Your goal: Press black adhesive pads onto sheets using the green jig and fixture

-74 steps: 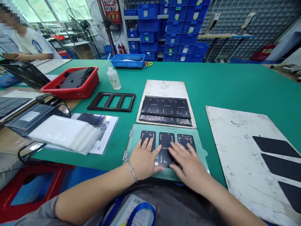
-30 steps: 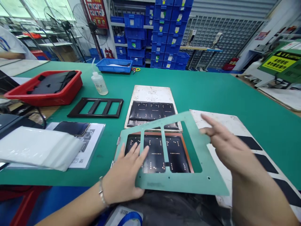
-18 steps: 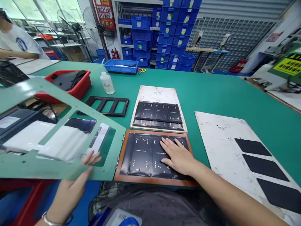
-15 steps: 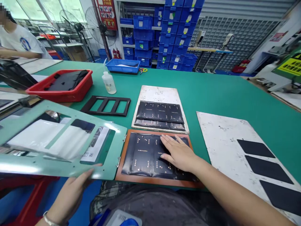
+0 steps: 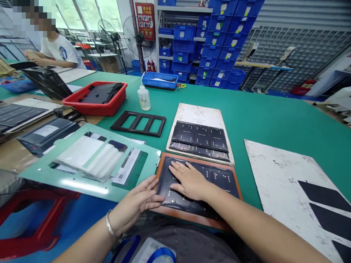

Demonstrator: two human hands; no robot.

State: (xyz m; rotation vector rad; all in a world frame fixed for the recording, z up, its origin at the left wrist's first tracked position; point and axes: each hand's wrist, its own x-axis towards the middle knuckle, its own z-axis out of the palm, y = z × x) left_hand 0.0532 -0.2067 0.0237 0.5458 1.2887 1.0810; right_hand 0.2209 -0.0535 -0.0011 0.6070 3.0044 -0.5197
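1. Black printed sheet (image 5: 221, 180) lay on the brown-orange board (image 5: 175, 213) at the near edge of the counter (image 5: 274, 117), with the board's rim showing around it.
2. Right grip (image 5: 189, 179): a bare hand, palm down, fingers slightly spread, resting on the left half of the sheet and closed on nothing.
3. Left grip (image 5: 139, 199): fingers partly bent, tips at the near left corner of sheet and board; whether they pinched the edge, I could not tell.
4. Green frame (image 5: 82, 184) was swung open to the left on its hinge, over a white packet (image 5: 79, 151), leaving the sheet uncovered.
5. Two similar printed sheets (image 5: 200, 135) overlapped on a white board (image 5: 200, 111) just beyond; plain black panels (image 5: 325, 195) lay well apart, to the right.
6. The step in hand seemed to be handling or aligning the uncovered sheet. From that pose, lifting it would call for fingertips under the left edge; squaring it, for light, even pressure against the board.
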